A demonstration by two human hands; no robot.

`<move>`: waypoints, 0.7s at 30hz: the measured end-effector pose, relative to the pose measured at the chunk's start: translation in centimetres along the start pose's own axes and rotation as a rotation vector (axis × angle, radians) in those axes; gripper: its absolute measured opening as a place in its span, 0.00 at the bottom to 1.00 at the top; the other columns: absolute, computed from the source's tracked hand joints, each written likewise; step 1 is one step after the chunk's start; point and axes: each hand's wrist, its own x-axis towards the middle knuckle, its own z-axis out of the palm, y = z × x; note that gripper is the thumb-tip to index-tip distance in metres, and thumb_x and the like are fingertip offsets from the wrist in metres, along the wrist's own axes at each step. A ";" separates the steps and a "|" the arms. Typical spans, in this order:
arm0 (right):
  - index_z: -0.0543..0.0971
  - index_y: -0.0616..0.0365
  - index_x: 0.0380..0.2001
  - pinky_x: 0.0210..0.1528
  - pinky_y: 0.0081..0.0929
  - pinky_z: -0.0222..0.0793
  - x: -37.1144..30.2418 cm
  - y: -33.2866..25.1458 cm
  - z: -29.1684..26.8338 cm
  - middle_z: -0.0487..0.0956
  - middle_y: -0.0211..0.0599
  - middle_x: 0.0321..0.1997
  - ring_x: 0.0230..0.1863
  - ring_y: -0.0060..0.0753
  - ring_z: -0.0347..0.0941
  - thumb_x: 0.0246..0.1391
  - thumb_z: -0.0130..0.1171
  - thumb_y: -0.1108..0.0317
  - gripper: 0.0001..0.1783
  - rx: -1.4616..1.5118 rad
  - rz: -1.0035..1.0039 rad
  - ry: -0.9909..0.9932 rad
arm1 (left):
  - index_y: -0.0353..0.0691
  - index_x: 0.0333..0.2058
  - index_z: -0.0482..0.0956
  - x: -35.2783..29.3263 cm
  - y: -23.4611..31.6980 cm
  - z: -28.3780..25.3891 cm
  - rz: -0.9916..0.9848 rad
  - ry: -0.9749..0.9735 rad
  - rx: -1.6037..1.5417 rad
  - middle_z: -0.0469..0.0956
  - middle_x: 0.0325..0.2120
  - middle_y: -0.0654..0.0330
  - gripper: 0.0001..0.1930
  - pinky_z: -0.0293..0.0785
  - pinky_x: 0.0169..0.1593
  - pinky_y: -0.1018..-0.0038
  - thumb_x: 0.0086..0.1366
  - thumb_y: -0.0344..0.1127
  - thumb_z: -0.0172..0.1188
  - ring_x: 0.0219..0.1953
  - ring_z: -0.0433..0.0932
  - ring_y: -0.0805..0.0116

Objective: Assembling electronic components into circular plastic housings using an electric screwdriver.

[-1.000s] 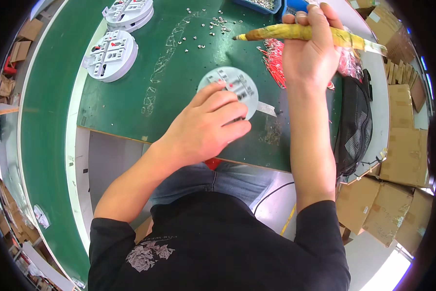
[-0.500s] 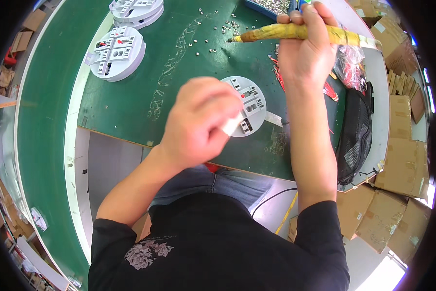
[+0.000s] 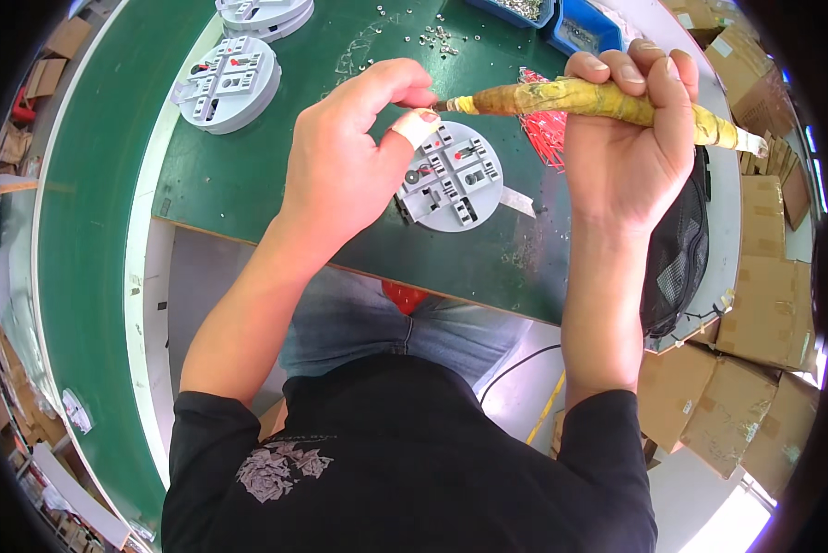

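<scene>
My right hand [image 3: 631,138] is wrapped round a long, tapering hand tool [image 3: 543,96] bound in yellow tape. Its narrow dark tip points left and meets the fingertips of my left hand [image 3: 340,157]. There the thumb, which has a pale wrapping on it, and the forefinger are pinched together at the tip; whatever small piece they hold is too small to make out. Below the tool, a round white plastic base [image 3: 484,195] with slots, small metal contacts and a red part lies flat on the green table [image 3: 368,244]. My left hand hides part of its left edge.
Stacked white round bases [image 3: 225,88] stand at the far left. Loose small metal parts [image 3: 439,39] are scattered at the back. Beyond are a blue bin [image 3: 585,28], red wires [image 3: 545,138] and, at right, a black mesh bag [image 3: 677,263]. Cardboard boxes [image 3: 755,313] are piled past the table.
My left hand has moved up and away from the white base to the tool's tip. My right hand has come down and to the right with the tool, uncovering the blue bin.
</scene>
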 end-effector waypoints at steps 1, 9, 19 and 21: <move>0.77 0.50 0.37 0.48 0.35 0.65 -0.2 0.0 0.1 0.73 0.27 0.36 0.35 0.22 0.69 0.66 0.52 0.76 0.07 0.008 0.002 -0.006 | 0.38 0.48 0.78 -0.1 0.0 0.0 -0.003 0.015 -0.030 0.85 0.36 0.57 0.17 0.79 0.46 0.71 0.59 0.22 0.66 0.41 0.84 0.63; 0.78 0.49 0.36 0.48 0.33 0.66 -1.4 0.1 0.3 0.75 0.27 0.37 0.35 0.23 0.70 0.64 0.54 0.75 0.06 0.113 -0.025 -0.007 | 0.35 0.55 0.73 -0.8 -0.3 -0.6 -0.163 -0.077 -0.358 0.82 0.43 0.57 0.19 0.77 0.50 0.74 0.66 0.24 0.62 0.46 0.80 0.71; 0.75 0.51 0.32 0.46 0.33 0.66 -1.5 1.4 -1.0 0.75 0.28 0.35 0.33 0.24 0.70 0.61 0.56 0.75 0.06 0.209 -0.085 0.114 | 0.38 0.59 0.69 -0.1 0.3 0.4 -0.352 -0.171 -0.281 0.80 0.42 0.58 0.19 0.75 0.53 0.71 0.70 0.27 0.55 0.49 0.77 0.70; 0.74 0.51 0.31 0.45 0.33 0.66 -1.4 1.1 -1.4 0.74 0.28 0.34 0.33 0.24 0.70 0.60 0.56 0.76 0.06 0.202 -0.147 0.153 | 0.38 0.59 0.69 0.9 -0.4 0.5 -0.260 -0.214 0.002 0.80 0.42 0.58 0.20 0.74 0.53 0.69 0.69 0.27 0.55 0.50 0.77 0.67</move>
